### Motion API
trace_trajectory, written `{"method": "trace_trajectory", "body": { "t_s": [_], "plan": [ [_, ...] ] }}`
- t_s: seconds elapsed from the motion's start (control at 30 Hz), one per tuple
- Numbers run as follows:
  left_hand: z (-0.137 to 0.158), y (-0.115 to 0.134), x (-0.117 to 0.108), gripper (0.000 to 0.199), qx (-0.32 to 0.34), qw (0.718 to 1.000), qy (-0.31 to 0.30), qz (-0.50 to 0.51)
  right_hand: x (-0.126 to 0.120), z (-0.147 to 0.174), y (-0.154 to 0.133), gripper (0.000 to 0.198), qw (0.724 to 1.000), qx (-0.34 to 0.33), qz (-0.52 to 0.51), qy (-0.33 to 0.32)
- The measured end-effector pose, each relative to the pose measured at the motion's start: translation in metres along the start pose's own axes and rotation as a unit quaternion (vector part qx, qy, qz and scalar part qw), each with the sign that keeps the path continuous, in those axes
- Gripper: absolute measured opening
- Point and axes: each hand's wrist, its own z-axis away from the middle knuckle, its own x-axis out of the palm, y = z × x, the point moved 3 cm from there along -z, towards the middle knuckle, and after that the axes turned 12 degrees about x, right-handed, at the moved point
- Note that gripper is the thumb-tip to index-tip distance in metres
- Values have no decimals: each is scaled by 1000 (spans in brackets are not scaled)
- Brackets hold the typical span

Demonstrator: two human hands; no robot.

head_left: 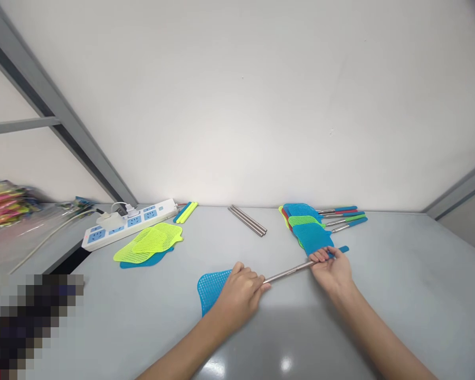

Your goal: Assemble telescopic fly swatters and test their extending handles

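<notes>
A blue fly swatter (pixel 212 290) with a metal rod lies across both hands, its mesh head at the left and its blue grip end at the right. My left hand (pixel 243 289) is closed around the rod close to the head, covering the joint and part of the mesh. Fingers of my right hand (pixel 332 270) wrap the other end, where the blue grip sticks out beyond them. Just behind the right hand lies a pile of fly swatters (pixel 311 240) in blue, green and red, with their handles pointing right.
Loose metal rods (pixel 248 220) lie near the wall. At the left are yellow and blue swatter heads (pixel 150 244), yellow and blue grips (pixel 187 212), and a white power strip (pixel 126 224) with plugs and a cable. Plastic-wrapped colourful items (pixel 10 203) sit far left.
</notes>
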Motion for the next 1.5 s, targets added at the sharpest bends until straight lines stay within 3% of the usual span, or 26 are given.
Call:
{"method": "trace_trajectory", "body": {
  "t_s": [0.1,0.4,0.7,0.8,0.97,1.17,1.3,1.5],
  "plan": [
    [3,7,4,35,-2,1000,1,3,-3,3,3,22,1000,-10,-5,-6],
    [3,7,10,35,-50,988,-23,145,16,24,16,22,998,-3,-62,9],
    [6,-5,10,38,-106,931,-55,344,20,32,25,22,997,-18,-70,8],
    [4,-3,9,40,-104,944,-55,310,20,31,24,22,998,-5,-63,8],
    [-1,3,3,39,-53,987,-11,150,24,29,18,22,998,40,-40,10],
    [-2,0,0,35,-11,1000,-12,17,25,27,28,13,986,160,-19,42],
    [-2,-3,-2,36,-6,1000,-18,-11,25,26,30,15,981,190,-30,36],
    [-3,3,-2,34,-3,1000,-28,3,27,25,28,31,984,172,-47,8]
  ]
}}
